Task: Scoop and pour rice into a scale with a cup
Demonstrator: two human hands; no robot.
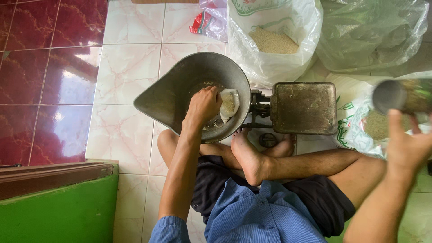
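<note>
I sit cross-legged on a tiled floor in front of a balance scale. My left hand (204, 105) reaches into its grey metal scoop pan (171, 96) and grips a small clear plastic bag (229, 102) holding some grain. At the far right, my right hand (407, 144) holds up a metal can (398, 95), tilted on its side with its round end toward me. The scale's flat square metal plate (303, 108) sits between the two hands, bare.
A white sack (274, 40) open on pale grain stands behind the scale, a crumpled clear plastic bag (373, 31) beside it. Another printed sack with grain (360, 126) lies at the right. A green box with wooden boards (58, 198) is at lower left.
</note>
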